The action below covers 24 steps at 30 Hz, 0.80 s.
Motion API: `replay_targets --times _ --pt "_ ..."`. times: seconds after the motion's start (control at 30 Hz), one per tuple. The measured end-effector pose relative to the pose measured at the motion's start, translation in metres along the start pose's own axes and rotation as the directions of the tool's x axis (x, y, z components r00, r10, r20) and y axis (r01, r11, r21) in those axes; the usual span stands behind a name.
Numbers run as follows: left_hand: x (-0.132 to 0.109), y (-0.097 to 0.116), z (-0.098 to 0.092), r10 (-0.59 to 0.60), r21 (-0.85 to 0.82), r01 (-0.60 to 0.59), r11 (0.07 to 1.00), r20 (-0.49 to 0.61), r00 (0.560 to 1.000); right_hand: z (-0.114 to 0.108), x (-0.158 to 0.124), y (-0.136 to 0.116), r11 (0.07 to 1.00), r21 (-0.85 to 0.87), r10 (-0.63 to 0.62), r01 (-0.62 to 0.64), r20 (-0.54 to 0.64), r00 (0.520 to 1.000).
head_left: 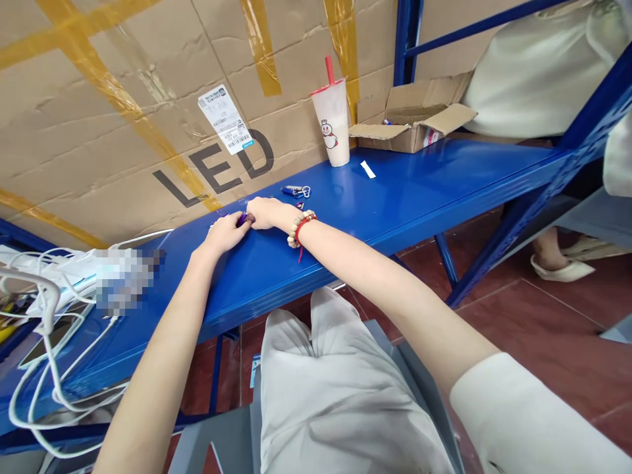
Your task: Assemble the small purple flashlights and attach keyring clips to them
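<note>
Both my hands meet over the far side of the blue shelf. Between them shows a small purple-blue object (242,219), mostly covered, so its kind is unclear. My left hand (224,234) is closed around it, with the thumb pointing to the right. My right hand (268,213), with a beaded bracelet and red cord at the wrist, is curled against the object's right end; its fingertips are hidden. Just beyond my right hand lies a blue keychain piece (292,191) with a metal clip. Another small item (299,206) is partly hidden behind the right wrist.
A lidded drink cup (332,125) with a red straw stands behind, beside an open cardboard box (412,125). A white paper strip (368,169) lies nearby. White cables (49,322) tangle at left. A large carton (162,99) walls the back; a person sits at right.
</note>
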State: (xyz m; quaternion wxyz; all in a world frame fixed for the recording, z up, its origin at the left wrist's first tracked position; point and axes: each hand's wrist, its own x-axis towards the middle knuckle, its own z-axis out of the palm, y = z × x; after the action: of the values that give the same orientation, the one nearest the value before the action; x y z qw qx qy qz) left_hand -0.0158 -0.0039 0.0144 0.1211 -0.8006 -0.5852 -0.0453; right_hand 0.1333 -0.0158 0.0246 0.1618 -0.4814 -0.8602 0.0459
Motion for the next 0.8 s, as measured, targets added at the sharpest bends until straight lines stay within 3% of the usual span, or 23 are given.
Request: replay_targets --times 0.13,0.5,0.8 --pt "0.002 0.002 0.002 -0.016 0.04 0.017 0.999 -0.01 1.0 -0.001 -0.003 0.002 0.996 0.079 0.037 -0.036 -0.012 0.999" --pt "-0.003 0.003 0.0 -0.003 -0.067 0.002 0.998 -0.012 1.0 0.013 0.006 0.017 0.976 0.199 0.11 -0.092 -0.078 0.991" --pt "-0.006 -0.002 0.002 0.04 -0.157 -0.039 0.987 0.001 0.999 0.02 0.011 0.022 0.983 0.179 0.058 -0.039 -0.102 0.993"
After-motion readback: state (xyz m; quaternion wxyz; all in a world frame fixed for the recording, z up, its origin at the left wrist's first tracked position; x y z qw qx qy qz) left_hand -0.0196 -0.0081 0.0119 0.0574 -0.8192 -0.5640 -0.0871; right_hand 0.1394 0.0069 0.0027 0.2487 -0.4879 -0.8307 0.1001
